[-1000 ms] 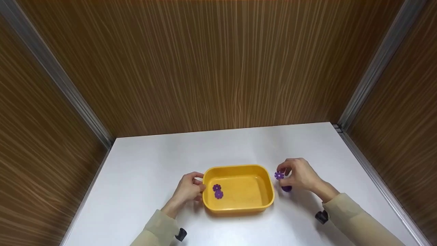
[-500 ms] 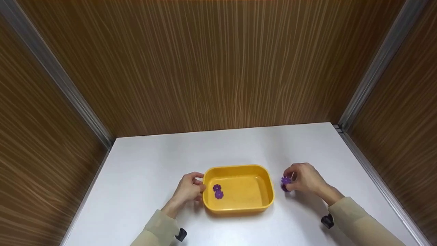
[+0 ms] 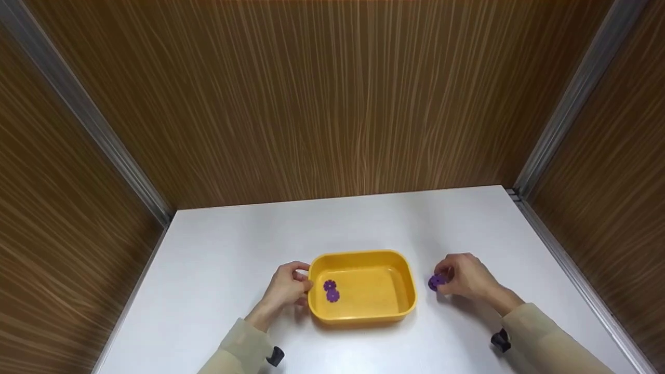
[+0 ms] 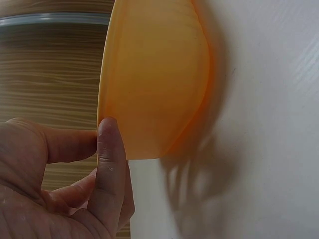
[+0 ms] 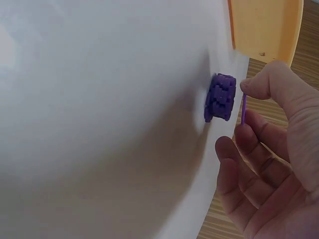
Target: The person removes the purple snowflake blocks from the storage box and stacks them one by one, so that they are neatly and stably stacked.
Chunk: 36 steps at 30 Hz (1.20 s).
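My left hand (image 3: 284,286) pinches the left rim of a yellow plastic tray (image 3: 363,255); the left wrist view shows a finger (image 4: 110,149) flat against its outer wall. Inside the tray, toward the left, lie two purple flower-shaped discs (image 3: 332,295), overlapping. To the right of the tray, my right hand (image 3: 465,275) pinches a thin purple flower-shaped disc (image 5: 243,109) by its edges between thumb and finger. Just under that disc, a short stack of purple notched discs (image 5: 222,97) stands on the table. A narrow gap shows between the held disc and the stack.
The white table (image 3: 234,239) is bounded by a wood-grain back panel (image 3: 332,104) and side panels with metal corner strips. A dark band-like piece sits at each wrist, under the light sleeves (image 3: 545,337).
My right hand has moved right and toward me, lowering the purple disc from beside the tray to just above the stack. The left hand and tray have stayed in place.
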Each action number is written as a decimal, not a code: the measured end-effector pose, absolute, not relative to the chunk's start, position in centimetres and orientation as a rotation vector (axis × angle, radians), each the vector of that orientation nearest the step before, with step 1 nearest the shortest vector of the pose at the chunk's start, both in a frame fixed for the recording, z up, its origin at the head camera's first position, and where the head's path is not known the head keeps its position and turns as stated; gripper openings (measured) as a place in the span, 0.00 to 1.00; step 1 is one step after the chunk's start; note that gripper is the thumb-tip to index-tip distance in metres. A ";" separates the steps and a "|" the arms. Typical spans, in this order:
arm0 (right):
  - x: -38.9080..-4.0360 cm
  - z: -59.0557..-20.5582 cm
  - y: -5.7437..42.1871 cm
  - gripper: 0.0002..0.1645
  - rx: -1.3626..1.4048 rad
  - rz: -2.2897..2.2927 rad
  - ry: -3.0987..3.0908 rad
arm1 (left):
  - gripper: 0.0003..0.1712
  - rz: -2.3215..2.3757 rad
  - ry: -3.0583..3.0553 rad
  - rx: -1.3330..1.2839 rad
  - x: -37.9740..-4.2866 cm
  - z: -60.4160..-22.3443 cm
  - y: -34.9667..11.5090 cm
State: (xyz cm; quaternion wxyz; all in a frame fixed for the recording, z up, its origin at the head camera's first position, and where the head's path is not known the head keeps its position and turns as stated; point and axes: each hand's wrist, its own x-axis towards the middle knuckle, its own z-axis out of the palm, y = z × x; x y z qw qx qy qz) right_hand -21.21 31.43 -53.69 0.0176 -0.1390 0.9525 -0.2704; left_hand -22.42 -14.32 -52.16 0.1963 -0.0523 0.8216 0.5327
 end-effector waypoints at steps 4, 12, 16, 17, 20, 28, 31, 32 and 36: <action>-21.2 -53.8 31.4 0.17 -0.418 -0.841 2.956 | 0.28 1.496 2.296 -0.149 -22.4 -52.2 -14.3; -21.2 -53.9 31.2 0.16 -0.395 -0.827 2.942 | 0.28 1.488 2.301 -0.150 -22.4 -52.2 -14.4; -21.3 -54.0 31.3 0.16 -0.384 -0.826 2.938 | 0.28 1.489 2.301 -0.145 -22.4 -52.2 -14.4; -21.3 -54.1 31.3 0.16 -0.380 -0.821 2.938 | 0.28 1.491 2.300 -0.144 -22.4 -52.3 -14.4; -21.4 -54.1 31.3 0.16 -0.380 -0.810 2.930 | 0.27 1.494 2.297 -0.145 -22.4 -52.3 -14.4; -21.3 -54.0 31.5 0.17 -0.381 -0.819 2.919 | 0.27 1.514 2.286 -0.131 -22.4 -52.4 -14.5; -21.2 -53.8 31.3 0.19 -0.363 -0.826 2.906 | 0.27 1.508 2.288 -0.139 -22.3 -52.3 -14.4; -21.2 -53.7 31.3 0.19 -0.358 -0.829 2.902 | 0.26 1.502 2.291 -0.144 -22.3 -52.2 -14.4; -21.0 -52.9 30.9 0.19 -0.348 -0.844 2.906 | 0.26 1.493 2.297 -0.153 -22.3 -52.1 -14.3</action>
